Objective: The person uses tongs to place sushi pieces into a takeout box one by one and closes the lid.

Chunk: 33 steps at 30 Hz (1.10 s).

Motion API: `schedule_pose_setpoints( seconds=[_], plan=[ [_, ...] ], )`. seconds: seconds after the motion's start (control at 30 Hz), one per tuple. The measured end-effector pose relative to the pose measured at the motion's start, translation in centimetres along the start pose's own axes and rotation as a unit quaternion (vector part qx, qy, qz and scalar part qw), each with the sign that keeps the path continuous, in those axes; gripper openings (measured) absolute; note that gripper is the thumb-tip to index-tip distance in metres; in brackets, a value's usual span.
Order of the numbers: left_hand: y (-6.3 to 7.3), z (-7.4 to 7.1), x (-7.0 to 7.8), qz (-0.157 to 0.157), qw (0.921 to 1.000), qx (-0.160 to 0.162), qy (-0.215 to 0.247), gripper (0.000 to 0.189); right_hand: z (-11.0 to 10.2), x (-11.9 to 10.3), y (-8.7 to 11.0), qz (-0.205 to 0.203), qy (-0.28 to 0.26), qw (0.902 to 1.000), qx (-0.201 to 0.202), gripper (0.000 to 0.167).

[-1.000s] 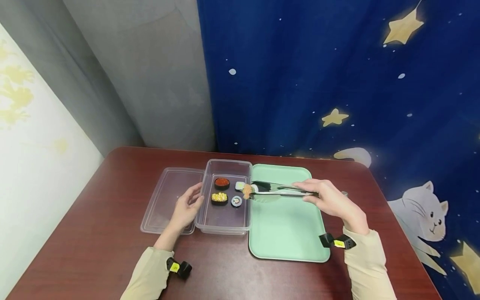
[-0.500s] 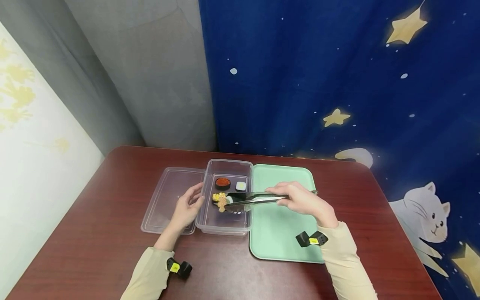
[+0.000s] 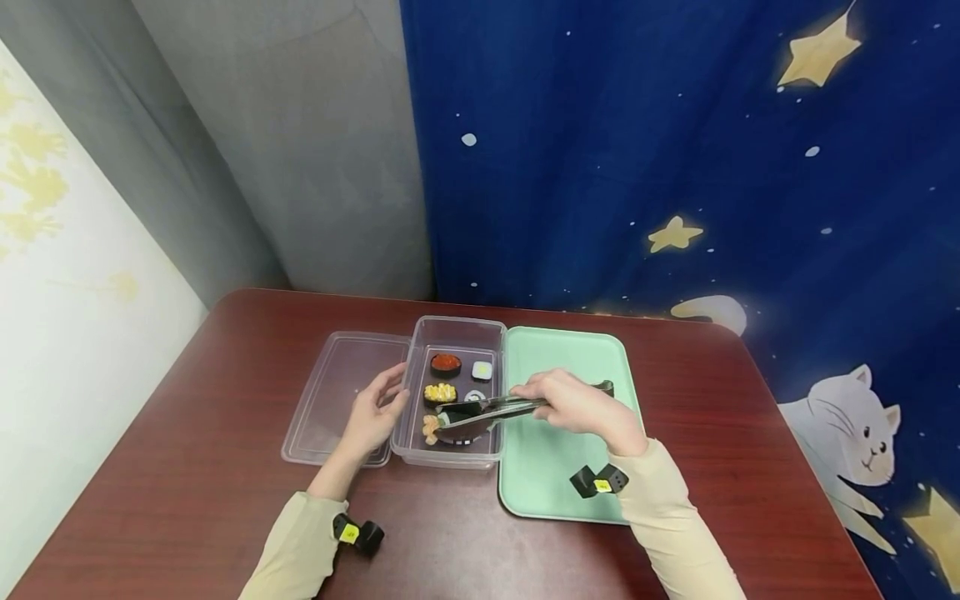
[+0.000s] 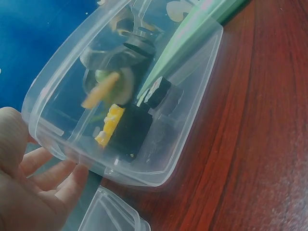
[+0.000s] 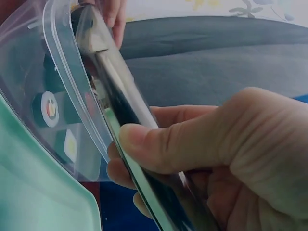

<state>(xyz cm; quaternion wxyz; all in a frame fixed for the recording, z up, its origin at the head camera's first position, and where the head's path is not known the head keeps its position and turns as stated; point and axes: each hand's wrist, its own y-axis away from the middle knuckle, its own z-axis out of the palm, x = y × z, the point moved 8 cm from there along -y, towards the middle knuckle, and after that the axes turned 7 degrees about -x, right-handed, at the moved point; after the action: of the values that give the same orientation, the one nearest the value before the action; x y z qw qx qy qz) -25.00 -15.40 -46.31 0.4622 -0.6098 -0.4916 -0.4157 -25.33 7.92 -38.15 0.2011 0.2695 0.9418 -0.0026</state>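
Observation:
My right hand (image 3: 581,406) grips metal tongs (image 3: 504,409), thumb on one arm in the right wrist view. Their tips, low inside the clear plastic container (image 3: 446,459), hold a piece of sushi (image 3: 431,429) with a crumbly orange-tan topping. Behind it sits a dark-wrapped sushi with yellow corn topping (image 3: 440,392), and a red roe sushi (image 3: 446,364) farther back. On the container's right side are a small white-topped roll (image 3: 482,371) and a round roll (image 3: 475,396), partly covered by the tongs. With relaxed fingers, my left hand (image 3: 371,418) touches the container's left wall from outside.
A pale green tray (image 3: 555,483) adjoins the container on the right, under my right arm. The clear lid (image 3: 330,404) lies flat to the left, partly beneath my left hand. A blue starry curtain (image 3: 540,167) hangs behind the reddish-brown table (image 3: 225,392).
My right hand has moved left and toward the front, carrying the sushi in the tongs from the tray-side wall to the container's front left. My left hand stays in place.

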Motion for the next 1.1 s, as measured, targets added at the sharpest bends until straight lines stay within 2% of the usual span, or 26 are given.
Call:
schedule_pose_setpoints(
  seconds=[0.27,0.37,0.6,0.9,1.0,1.1],
  plan=[
    [0.0,-0.1,-0.5,-0.016,0.9998,-0.003,0.005,0.044,0.3,-1.1,-1.5,0.024,0.067,0.9971,-0.026,0.044],
    [0.0,-0.1,-0.6,-0.02,0.9998,-0.004,0.001,0.044,0.3,-1.4,-1.8,0.038,0.076,0.996,-0.029,0.044],
    [0.0,-0.1,-0.4,-0.009,0.9999,0.001,-0.005,0.043,0.5,-2.1,-2.4,0.05,0.101,0.9932,-0.029,0.043],
    [0.0,0.0,-0.4,-0.016,0.9999,-0.003,-0.003,0.043,0.2,-2.4,-2.3,0.058,0.103,0.9922,-0.039,0.039],
    [0.0,0.0,-0.3,-0.01,0.9999,-0.002,-0.004,0.043,-0.1,-2.2,-1.8,0.06,0.09,0.9931,-0.044,0.039],
    [0.0,0.1,-0.2,-0.003,1.0,-0.002,-0.002,0.043,-0.8,-2.0,-0.9,0.059,0.067,0.9955,-0.033,0.04]
  ],
)
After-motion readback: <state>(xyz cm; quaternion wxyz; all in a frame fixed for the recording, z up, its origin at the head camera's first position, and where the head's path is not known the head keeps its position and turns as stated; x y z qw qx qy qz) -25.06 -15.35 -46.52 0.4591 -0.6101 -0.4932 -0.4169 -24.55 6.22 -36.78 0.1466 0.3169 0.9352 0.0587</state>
